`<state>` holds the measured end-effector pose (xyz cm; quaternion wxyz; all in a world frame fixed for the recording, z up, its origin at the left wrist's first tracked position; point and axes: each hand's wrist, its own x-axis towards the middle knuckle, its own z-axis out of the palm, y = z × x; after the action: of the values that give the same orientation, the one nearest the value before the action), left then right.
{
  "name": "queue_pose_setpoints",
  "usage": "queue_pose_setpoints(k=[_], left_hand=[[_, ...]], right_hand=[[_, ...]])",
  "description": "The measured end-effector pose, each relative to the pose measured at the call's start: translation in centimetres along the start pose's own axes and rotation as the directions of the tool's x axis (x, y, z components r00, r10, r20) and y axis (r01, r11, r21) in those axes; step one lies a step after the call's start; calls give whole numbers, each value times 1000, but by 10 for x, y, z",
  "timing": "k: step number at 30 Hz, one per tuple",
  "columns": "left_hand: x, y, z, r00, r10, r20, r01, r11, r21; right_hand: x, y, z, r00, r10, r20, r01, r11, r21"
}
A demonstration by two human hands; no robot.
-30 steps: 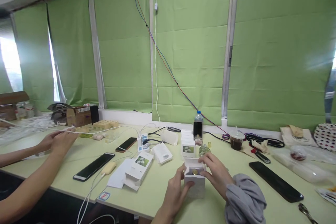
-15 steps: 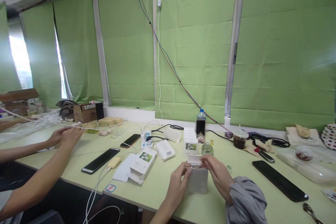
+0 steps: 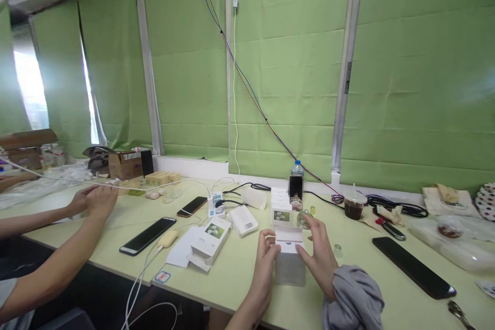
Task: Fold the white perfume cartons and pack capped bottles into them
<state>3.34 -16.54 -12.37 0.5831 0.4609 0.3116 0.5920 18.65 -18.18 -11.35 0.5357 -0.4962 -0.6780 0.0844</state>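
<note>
A small white box [image 3: 289, 264] stands upright on the pale green table [image 3: 240, 273] near its front edge. My left hand [image 3: 266, 258] grips its left side, fingers curled at the top flap. My right hand [image 3: 319, 252], with a grey sleeve [image 3: 353, 301] at the wrist, presses on the right of the lid with fingers partly stretched. The lid flap [image 3: 289, 234] is folded over the top. Just behind the box are a round glass bottle [image 3: 303, 218] and a stack of white boxes [image 3: 281, 209].
Another person's hands [image 3: 95, 201] work at the left with a white cable. Phones [image 3: 148, 235] [image 3: 413, 267], an open white carton [image 3: 207, 240], a power strip [image 3: 215, 205], a water bottle [image 3: 296, 181], a drink cup [image 3: 352, 205] and cables lie about the table.
The box's lid has been folded shut over the gold-capped item seen inside before. The box now stands a little taller between my hands. The other person's hands barely moved.
</note>
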Motion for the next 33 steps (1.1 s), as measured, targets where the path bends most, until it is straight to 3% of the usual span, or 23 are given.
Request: queue_pose_setpoints(k=[11, 21, 33], left_hand=[[-4, 7, 5, 992, -106, -69, 91, 977, -192], [-1, 13, 0, 972, -235, 2, 230, 951, -208], [-1, 16, -5, 972, -233, 24, 234, 969, -82]], right_hand=[[3, -12, -9, 970, -103, 219, 74, 988, 135], [3, -8, -6, 966, -126, 228, 103, 989, 110], [1, -1, -4, 969, -132, 211, 124, 991, 53]])
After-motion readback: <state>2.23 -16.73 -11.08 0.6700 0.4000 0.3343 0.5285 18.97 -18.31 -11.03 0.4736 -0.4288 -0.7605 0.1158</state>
